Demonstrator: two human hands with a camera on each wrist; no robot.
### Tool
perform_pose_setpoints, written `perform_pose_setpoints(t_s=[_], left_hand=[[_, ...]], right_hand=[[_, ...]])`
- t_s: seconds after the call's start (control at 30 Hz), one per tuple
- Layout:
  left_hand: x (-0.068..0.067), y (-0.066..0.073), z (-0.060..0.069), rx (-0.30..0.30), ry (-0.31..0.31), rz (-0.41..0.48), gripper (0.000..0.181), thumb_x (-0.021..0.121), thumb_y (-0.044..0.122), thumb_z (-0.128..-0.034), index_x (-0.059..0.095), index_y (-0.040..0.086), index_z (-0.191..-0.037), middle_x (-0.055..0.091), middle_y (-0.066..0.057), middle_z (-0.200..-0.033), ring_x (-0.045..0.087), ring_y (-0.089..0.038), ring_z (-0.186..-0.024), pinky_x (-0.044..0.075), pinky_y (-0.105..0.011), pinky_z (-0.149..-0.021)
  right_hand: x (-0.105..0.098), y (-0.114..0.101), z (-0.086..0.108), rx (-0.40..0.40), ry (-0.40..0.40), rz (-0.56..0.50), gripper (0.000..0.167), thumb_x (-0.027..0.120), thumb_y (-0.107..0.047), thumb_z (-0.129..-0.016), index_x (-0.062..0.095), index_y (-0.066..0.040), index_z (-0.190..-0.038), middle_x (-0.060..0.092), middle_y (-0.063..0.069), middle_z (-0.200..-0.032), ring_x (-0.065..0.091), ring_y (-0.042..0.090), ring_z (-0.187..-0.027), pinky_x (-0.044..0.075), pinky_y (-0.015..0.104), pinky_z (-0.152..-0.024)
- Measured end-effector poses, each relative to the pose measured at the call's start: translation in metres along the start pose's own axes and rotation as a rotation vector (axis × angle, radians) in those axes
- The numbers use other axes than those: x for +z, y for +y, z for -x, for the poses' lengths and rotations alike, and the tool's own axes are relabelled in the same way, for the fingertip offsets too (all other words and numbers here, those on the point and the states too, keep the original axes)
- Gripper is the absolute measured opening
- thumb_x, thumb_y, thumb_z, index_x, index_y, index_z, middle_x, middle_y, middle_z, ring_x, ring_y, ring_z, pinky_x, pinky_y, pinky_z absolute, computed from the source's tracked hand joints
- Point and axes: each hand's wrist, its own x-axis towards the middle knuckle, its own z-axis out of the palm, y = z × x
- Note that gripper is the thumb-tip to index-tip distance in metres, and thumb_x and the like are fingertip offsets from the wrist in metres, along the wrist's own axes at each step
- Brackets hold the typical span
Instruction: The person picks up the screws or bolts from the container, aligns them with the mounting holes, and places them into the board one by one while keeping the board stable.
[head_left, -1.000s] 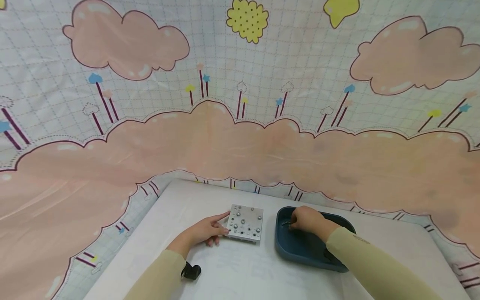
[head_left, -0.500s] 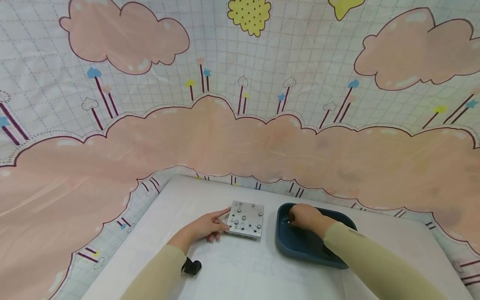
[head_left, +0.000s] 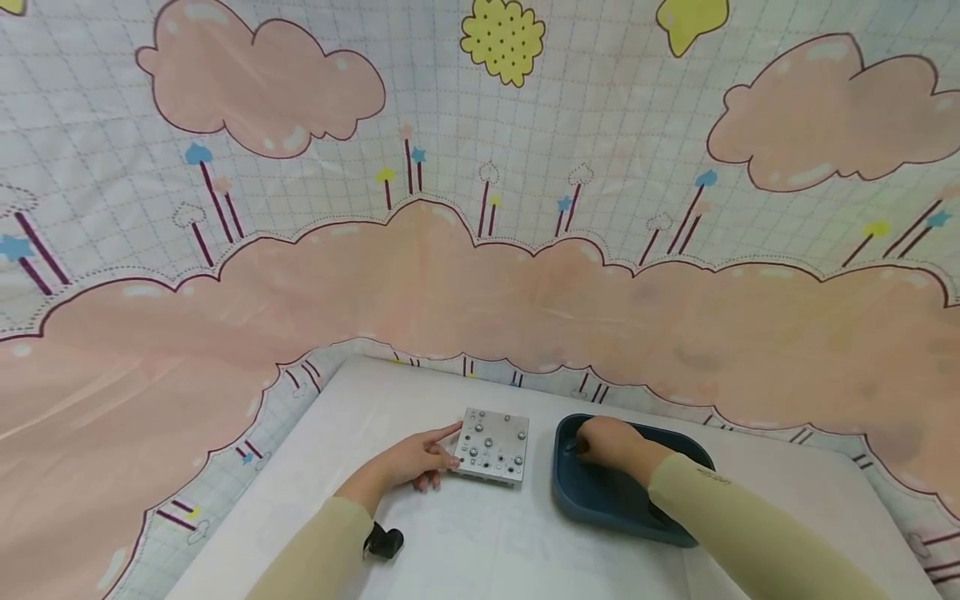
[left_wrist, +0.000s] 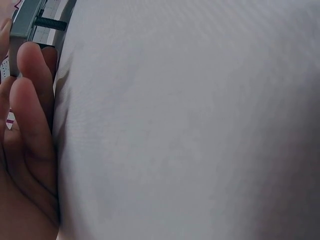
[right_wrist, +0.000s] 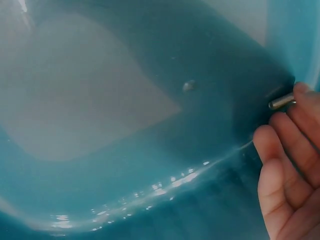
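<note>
A silver metal plate (head_left: 491, 446) with several screws and holes is on the white table. My left hand (head_left: 401, 463) holds its left edge, index finger at the far corner and thumb at the near one. Beneath the plate a threaded screw (left_wrist: 50, 23) sticks out in the left wrist view, near the curled fingers (left_wrist: 31, 110). Over the far left part of a dark blue tray (head_left: 600, 521), my right hand (head_left: 615, 443) reaches in. Thumb and fingers pinch a small metal pin (right_wrist: 281, 102) in the right wrist view; its other end is hidden by the fingertips.
A small black object (head_left: 386, 543) lies beside the left sleeve. A small round piece (right_wrist: 188, 85) rests on the tray floor. The right forearm crosses the tray's near right rim. Behind the white table (head_left: 480, 550) hangs a patterned cloth (head_left: 480, 292).
The head view has shifted slightly. My left hand stays at the plate, and my right hand has moved only a little inside the tray.
</note>
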Motion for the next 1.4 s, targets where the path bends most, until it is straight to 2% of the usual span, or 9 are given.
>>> perform_pose_setpoints(t_s=[0.17,0.3,0.6,0.77,0.97,1.17,1.4], left_hand=[[0.0,-0.001,-0.002,0.002,-0.005,0.003,0.074,0.069,0.03,-0.0947,0.03,0.028,-0.157,0.067,-0.007,-0.085,0.049,-0.011,-0.047,0.047,-0.025,-0.048],[0.001,0.0,-0.002,0.006,-0.01,0.008,0.074,0.069,0.03,-0.0944,0.031,0.029,-0.157,0.067,-0.008,-0.085,0.05,-0.011,-0.048,0.047,-0.025,-0.048],[0.0,0.002,-0.007,0.025,-0.015,-0.001,0.074,0.07,0.032,-0.0937,0.031,0.029,-0.157,0.067,-0.008,-0.086,0.051,-0.011,-0.047,0.049,-0.027,-0.049],[0.001,0.002,-0.008,0.02,-0.019,0.001,0.074,0.07,0.031,-0.0936,0.031,0.03,-0.157,0.067,-0.009,-0.083,0.05,-0.011,-0.047,0.049,-0.026,-0.049],[0.001,0.001,-0.006,0.021,-0.008,-0.003,0.075,0.07,0.031,-0.0935,0.031,0.028,-0.157,0.067,-0.008,-0.083,0.05,-0.011,-0.047,0.049,-0.026,-0.049],[0.0,-0.002,-0.004,0.01,0.004,0.003,0.075,0.071,0.031,-0.0931,0.031,0.027,-0.157,0.067,-0.008,-0.085,0.051,-0.011,-0.048,0.048,-0.026,-0.047],[-0.001,-0.003,-0.004,0.012,0.005,0.012,0.076,0.072,0.033,-0.0921,0.032,0.027,-0.157,0.067,-0.008,-0.083,0.05,-0.011,-0.048,0.048,-0.026,-0.047]], right_hand=[[0.0,-0.003,0.0,-0.031,0.015,0.034,0.005,0.08,-0.013,-0.083,0.075,-0.014,-0.084,0.066,-0.007,-0.077,0.058,0.011,-0.07,0.055,0.036,-0.072],[0.001,-0.004,0.001,-0.024,0.014,0.034,0.006,0.079,-0.013,-0.083,0.074,-0.014,-0.082,0.064,-0.008,-0.076,0.056,0.01,-0.069,0.054,0.036,-0.072],[-0.004,-0.005,0.008,-0.063,0.02,0.077,0.008,0.078,-0.009,-0.082,0.072,-0.013,-0.079,0.059,-0.009,-0.072,0.052,0.011,-0.065,0.052,0.034,-0.066],[-0.006,-0.004,0.01,-0.042,0.0,0.084,0.007,0.078,-0.011,-0.084,0.073,-0.014,-0.08,0.059,-0.01,-0.072,0.052,0.01,-0.066,0.052,0.034,-0.067],[-0.013,-0.005,0.013,0.014,-0.029,0.014,0.004,0.077,-0.013,-0.085,0.074,-0.017,-0.087,0.063,-0.009,-0.08,0.057,0.011,-0.073,0.054,0.037,-0.074],[-0.023,-0.005,0.018,0.021,-0.019,-0.056,0.003,0.075,-0.015,-0.088,0.075,-0.015,-0.091,0.064,-0.009,-0.084,0.057,0.011,-0.077,0.053,0.037,-0.075],[-0.035,-0.002,0.024,-0.059,0.048,-0.093,0.003,0.073,-0.017,-0.09,0.074,-0.016,-0.092,0.065,-0.011,-0.084,0.056,0.008,-0.077,0.051,0.032,-0.071]])
